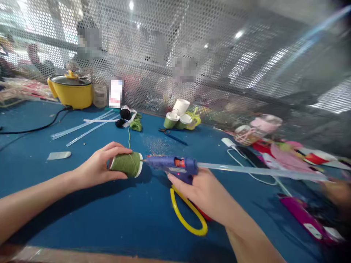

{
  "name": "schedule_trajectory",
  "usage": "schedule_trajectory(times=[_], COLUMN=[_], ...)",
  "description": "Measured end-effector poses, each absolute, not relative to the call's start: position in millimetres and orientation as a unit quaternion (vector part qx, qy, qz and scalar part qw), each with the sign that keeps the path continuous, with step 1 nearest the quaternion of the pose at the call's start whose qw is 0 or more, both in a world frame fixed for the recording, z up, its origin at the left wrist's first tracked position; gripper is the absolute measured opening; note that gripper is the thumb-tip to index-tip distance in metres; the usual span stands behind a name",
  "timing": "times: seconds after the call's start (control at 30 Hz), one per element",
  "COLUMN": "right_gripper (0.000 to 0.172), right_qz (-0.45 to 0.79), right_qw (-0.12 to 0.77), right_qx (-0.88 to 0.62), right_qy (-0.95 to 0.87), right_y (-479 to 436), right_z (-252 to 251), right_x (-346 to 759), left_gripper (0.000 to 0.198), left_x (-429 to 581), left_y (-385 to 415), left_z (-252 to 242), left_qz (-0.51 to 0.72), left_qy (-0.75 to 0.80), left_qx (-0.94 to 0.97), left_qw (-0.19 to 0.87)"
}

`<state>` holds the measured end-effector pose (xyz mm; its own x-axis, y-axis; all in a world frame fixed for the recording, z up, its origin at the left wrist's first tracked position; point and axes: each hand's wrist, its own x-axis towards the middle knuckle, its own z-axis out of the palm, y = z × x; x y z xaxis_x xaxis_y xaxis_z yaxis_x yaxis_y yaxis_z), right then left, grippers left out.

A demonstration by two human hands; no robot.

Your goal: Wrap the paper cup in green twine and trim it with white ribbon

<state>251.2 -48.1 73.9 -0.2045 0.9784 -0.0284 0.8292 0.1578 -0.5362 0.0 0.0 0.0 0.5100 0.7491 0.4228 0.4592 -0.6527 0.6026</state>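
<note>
My left hand [101, 164] grips a cup wrapped in green yarn [127, 164], lying sideways with its white rim toward the right. A strand of yarn runs from it back to a small green yarn bundle [136, 125]. In my right hand [204, 190] is a blue-purple hot glue gun [170, 164], its nozzle pointing left at the cup's rim; whether the two touch I cannot tell. A long clear glue stick [255, 170] juts out of the gun's back. Just below the gun lies a yellow loop [189, 215], like a scissor handle, partly behind my right hand.
Several loose glue sticks [87, 126] lie at the back left, near a yellow electric pot [72, 91] with a black cord. White and green cups [178, 115] and pliers [172, 136] are at the back. Clutter, cables and a magenta object [301, 219] occupy the right; perforated metal panels [153, 47] stand behind.
</note>
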Motion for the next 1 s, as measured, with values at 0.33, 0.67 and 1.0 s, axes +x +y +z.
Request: schedule_trajectory(times=[0.33,0.67,1.0], right_gripper=[0.019,0.021,0.021], right_qz=[0.204,0.207,0.221], right_qw=[0.164,0.145,0.143], right_qx=[-0.587,-0.587,-0.591], right_qy=[-0.766,-0.769,-0.762], right_y=[-48.9,-50.6,-51.0], right_z=[71.0,68.6,70.2], right_x=[255.0,257.3,257.3], left_gripper=[0.051,0.054,0.053], left_x=[4.1,7.2,6.1], left_y=[0.6,-1.1,-0.8], left_z=[4.6,8.4,7.2], left_qz=[0.332,0.327,0.333], left_qy=[0.415,0.459,0.450], left_qx=[0.794,0.755,0.757], left_qw=[0.297,0.335,0.338])
